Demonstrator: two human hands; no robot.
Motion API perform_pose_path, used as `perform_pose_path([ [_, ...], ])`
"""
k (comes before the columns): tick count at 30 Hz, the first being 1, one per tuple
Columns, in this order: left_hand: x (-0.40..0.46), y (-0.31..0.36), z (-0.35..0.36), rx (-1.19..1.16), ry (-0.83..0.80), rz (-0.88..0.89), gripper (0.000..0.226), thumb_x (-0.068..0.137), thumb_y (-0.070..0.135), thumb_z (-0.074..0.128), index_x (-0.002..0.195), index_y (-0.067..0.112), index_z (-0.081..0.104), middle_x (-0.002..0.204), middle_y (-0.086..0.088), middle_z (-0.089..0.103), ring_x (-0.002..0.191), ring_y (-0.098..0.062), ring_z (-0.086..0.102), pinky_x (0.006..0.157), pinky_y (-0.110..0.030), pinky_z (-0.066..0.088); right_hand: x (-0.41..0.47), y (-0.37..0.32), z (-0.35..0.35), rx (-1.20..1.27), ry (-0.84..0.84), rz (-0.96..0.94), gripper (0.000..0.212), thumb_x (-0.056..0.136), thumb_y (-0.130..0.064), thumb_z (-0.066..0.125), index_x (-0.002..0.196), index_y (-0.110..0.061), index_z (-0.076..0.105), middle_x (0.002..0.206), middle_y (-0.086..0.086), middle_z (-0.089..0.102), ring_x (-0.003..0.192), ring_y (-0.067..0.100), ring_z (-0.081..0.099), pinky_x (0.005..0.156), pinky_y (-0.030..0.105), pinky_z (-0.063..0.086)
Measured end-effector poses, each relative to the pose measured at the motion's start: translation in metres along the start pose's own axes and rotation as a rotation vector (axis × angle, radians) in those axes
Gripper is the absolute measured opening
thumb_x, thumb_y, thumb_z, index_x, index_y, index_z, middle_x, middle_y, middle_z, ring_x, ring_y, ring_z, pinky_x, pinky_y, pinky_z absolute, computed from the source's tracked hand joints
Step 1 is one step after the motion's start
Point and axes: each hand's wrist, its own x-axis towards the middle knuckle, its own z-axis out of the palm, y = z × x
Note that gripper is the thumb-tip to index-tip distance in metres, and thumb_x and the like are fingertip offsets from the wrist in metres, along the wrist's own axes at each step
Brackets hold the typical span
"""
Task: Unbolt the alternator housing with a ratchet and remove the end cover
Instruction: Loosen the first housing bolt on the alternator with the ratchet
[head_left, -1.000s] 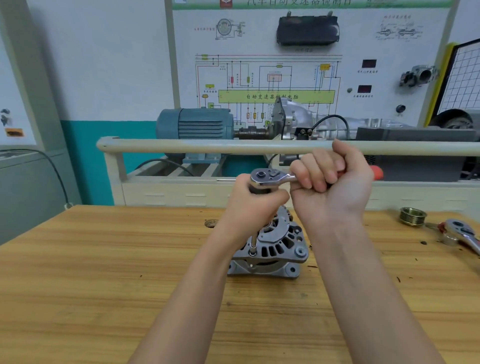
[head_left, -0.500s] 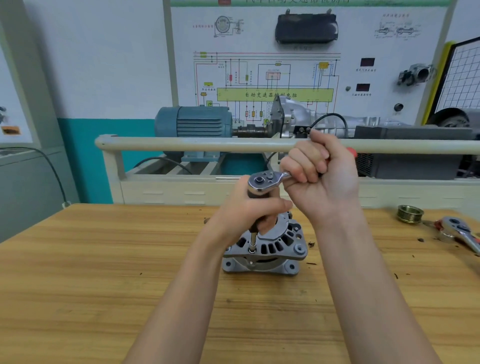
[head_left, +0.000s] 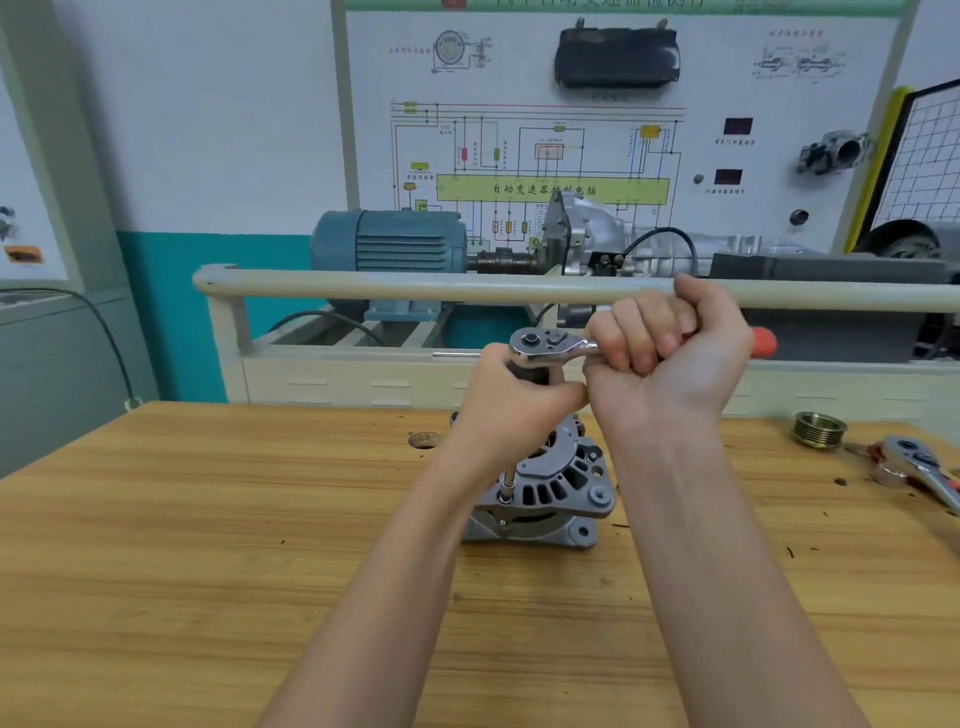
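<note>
A grey cast alternator (head_left: 558, 493) with a slotted end cover stands on the wooden table (head_left: 208, 545). A chrome ratchet (head_left: 540, 345) with a red handle tip sits above it on a long extension bar (head_left: 508, 483) whose socket rests on a bolt at the housing's left front. My left hand (head_left: 511, 405) is wrapped around the upper part of the extension, just under the ratchet head. My right hand (head_left: 670, 358) is fisted on the ratchet handle, which points right.
A brass-coloured pulley (head_left: 819, 427) and a second ratchet (head_left: 919, 467) lie at the table's right edge. Behind the table runs a cream rail (head_left: 415, 290) in front of a blue motor (head_left: 389, 244) and a wiring diagram board.
The ratchet handle swung away from me and then back to the right, where its red tip shows again. My left hand stayed on the extension.
</note>
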Motion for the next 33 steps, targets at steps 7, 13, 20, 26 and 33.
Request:
perform_pose_path([
  [7, -0.007, 0.005, -0.019, 0.01, -0.371, -0.02, 0.038, 0.072, -0.001, 0.06, 0.046, 0.021, 0.042, 0.039, 0.006, 0.038, 0.036, -0.009, 0.033, 0.043, -0.019, 0.03, 0.019, -0.007, -0.004, 0.022, -0.233, 0.419, 0.051, 0.095, -0.018, 0.039, 0.044, -0.016, 0.032, 0.034, -0.005, 0.024, 0.035, 0.007, 0.008, 0.034, 0.018, 0.013],
  [13, 0.0, 0.002, -0.003, -0.042, -0.006, -0.05, 0.037, 0.068, -0.006, 0.057, 0.047, 0.016, 0.037, 0.043, 0.001, 0.03, 0.039, -0.012, 0.024, 0.041, -0.018, 0.022, 0.006, 0.0, 0.0, 0.033, -0.044, 0.074, 0.051, 0.095, -0.012, 0.04, 0.046, -0.019, 0.028, 0.037, -0.006, 0.019, 0.03, 0.008, 0.014, 0.031, 0.019, 0.017],
  [20, 0.001, -0.002, -0.004, -0.065, 0.178, -0.019, 0.034, 0.067, -0.001, 0.063, 0.048, 0.017, 0.041, 0.045, 0.001, 0.035, 0.044, -0.014, 0.028, 0.043, -0.021, 0.025, -0.008, 0.017, 0.005, -0.043, -0.106, -0.134, 0.052, 0.097, -0.012, 0.037, 0.047, -0.019, 0.026, 0.038, -0.005, 0.02, 0.033, 0.009, 0.014, 0.036, 0.022, 0.019],
  [26, -0.005, 0.003, -0.024, -0.06, -0.385, -0.006, 0.036, 0.069, 0.013, 0.068, 0.043, 0.024, 0.046, 0.039, 0.005, 0.038, 0.035, -0.013, 0.033, 0.042, -0.019, 0.031, 0.012, 0.0, -0.001, -0.01, -0.266, 0.319, 0.05, 0.091, -0.014, 0.039, 0.041, -0.016, 0.03, 0.034, -0.005, 0.023, 0.035, 0.008, 0.008, 0.033, 0.019, 0.015],
  [33, 0.001, 0.0, 0.0, -0.059, 0.056, 0.01, 0.046, 0.072, -0.01, 0.057, 0.044, 0.019, 0.036, 0.04, 0.004, 0.03, 0.038, -0.01, 0.022, 0.042, -0.017, 0.02, 0.003, 0.003, 0.0, 0.028, -0.088, 0.025, 0.051, 0.095, -0.013, 0.038, 0.046, -0.019, 0.028, 0.037, -0.006, 0.02, 0.03, 0.008, 0.013, 0.031, 0.02, 0.017],
])
